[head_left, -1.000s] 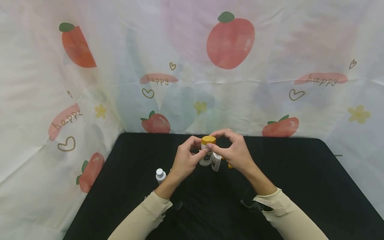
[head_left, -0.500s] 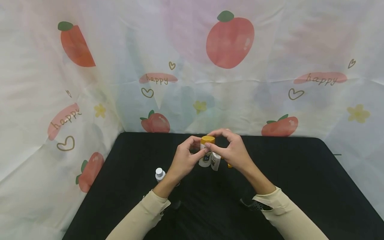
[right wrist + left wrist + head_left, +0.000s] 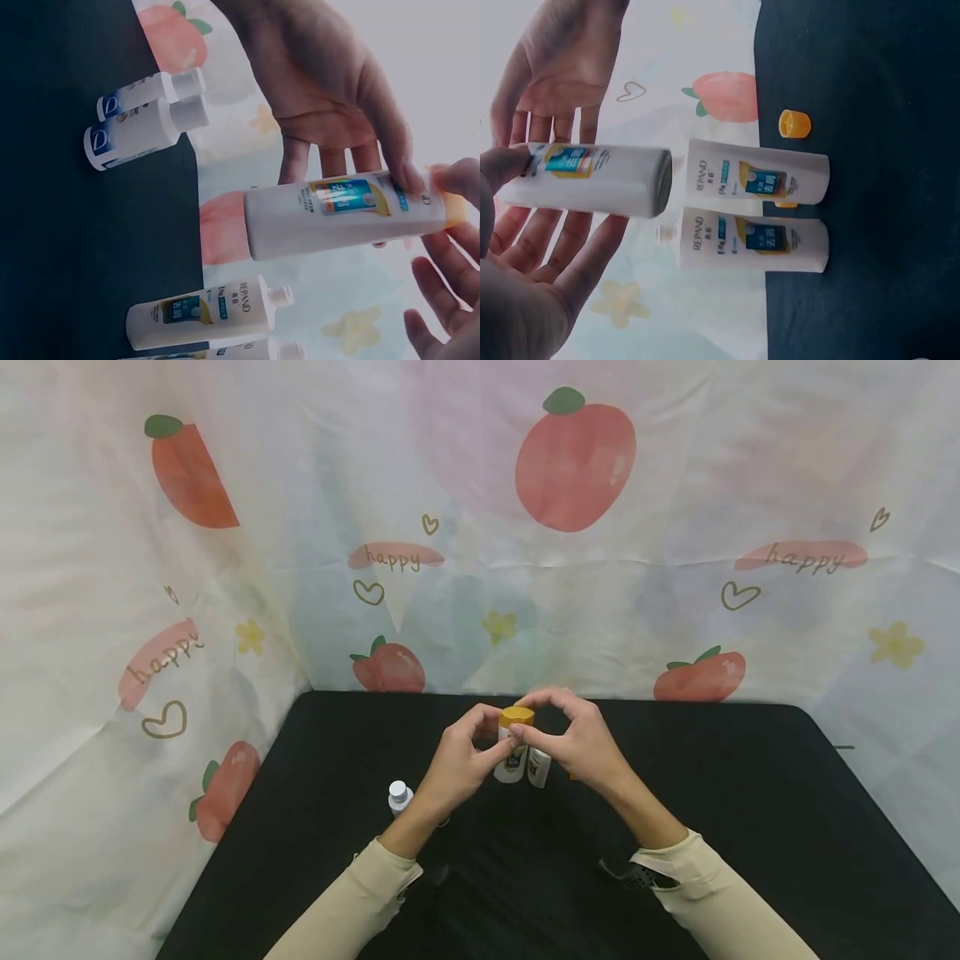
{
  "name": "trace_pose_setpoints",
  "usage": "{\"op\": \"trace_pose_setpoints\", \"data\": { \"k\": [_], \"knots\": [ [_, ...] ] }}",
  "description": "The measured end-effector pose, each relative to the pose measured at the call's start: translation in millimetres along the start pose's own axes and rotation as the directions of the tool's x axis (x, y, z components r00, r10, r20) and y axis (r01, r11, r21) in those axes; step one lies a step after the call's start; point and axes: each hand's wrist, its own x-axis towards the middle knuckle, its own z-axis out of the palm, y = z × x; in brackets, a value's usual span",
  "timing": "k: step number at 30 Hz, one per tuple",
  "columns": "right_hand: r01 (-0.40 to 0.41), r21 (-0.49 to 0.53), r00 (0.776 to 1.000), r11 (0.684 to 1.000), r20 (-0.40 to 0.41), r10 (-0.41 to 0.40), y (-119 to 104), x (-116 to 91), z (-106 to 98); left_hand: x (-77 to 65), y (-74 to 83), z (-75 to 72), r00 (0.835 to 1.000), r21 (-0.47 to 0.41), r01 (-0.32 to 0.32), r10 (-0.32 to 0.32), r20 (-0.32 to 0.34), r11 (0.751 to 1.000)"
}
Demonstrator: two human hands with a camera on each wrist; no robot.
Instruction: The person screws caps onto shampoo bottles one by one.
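Note:
Both hands are raised around a white pump-less bottle (image 3: pixel 337 217) with a yellow cap (image 3: pixel 517 716) and a teal-and-yellow label. My left hand (image 3: pixel 463 762) grips the upper body, its thumb across the front and its fingers behind. At the top, my right hand (image 3: pixel 588 743) pinches the cap between thumb and forefinger. The bottle's base is in plain sight in the left wrist view. Beyond it stand two similar white bottles without caps, one (image 3: pixel 757 171) beside the other (image 3: pixel 754 241).
A loose yellow cap (image 3: pixel 795 124) lies on the black table (image 3: pixel 720 810); another (image 3: pixel 786 204) is mostly hidden behind the uncapped bottles. Two white-capped bottles, one (image 3: pixel 139 133) in front of the other (image 3: pixel 161 86), stand on the left side. A printed curtain (image 3: pixel 465 468) encloses the table.
Both hands and the bottle have come down slightly and a little to the left. The right forefinger has shifted left over the cap, and both hands keep their hold.

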Motion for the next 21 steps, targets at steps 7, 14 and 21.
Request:
{"op": "trace_pose_setpoints", "data": {
  "k": [7, 14, 21],
  "knots": [
    [-0.014, -0.023, 0.998, 1.0, 0.054, 0.015, 1, -2, -1, -1.9, -5.0, -6.6, 0.998, -0.004, 0.021, -0.021, 0.06, 1.0],
    [0.007, -0.008, 0.998, 1.0, 0.066, -0.006, 0, -3, 2, -1.3, -5.4, -11.8, 0.995, 0.006, 0.04, -0.041, 0.09, 0.999],
    [0.003, 0.002, 0.995, 1.0, 0.104, -0.003, 2, -2, 8, -2.9, -11.1, -18.9, 0.989, -0.006, 0.07, -0.068, 0.129, 0.998]
  ]
}}
